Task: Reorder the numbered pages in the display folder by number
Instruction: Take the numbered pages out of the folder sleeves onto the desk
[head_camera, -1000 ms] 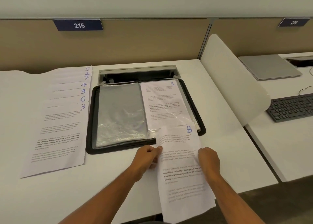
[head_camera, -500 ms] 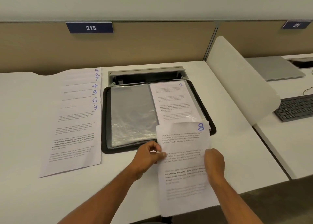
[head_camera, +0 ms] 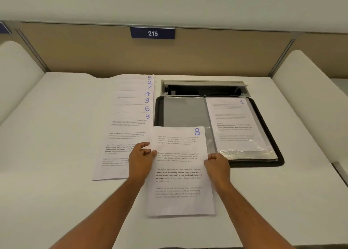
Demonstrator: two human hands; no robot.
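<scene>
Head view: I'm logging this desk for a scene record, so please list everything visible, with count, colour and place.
page 8: one, white with blue number, held over the desk's front, its top edge overlapping the folder.
fanned pages: seven, white, numbered 5, 2, 7, 4, 9, 6, 3 from the top, left of the folder.
display folder: one, black with clear sleeves, open, centre-right of the desk.
page 1: one, white, in the folder's right sleeve.
cable tray: one, grey, open, behind the folder.
sign 215: one, dark blue, on the beige partition.
desk: one, white.
side dividers: two, white, left and right.
left hand: pinches page 8's left edge.
right hand: grips its right edge.
</scene>
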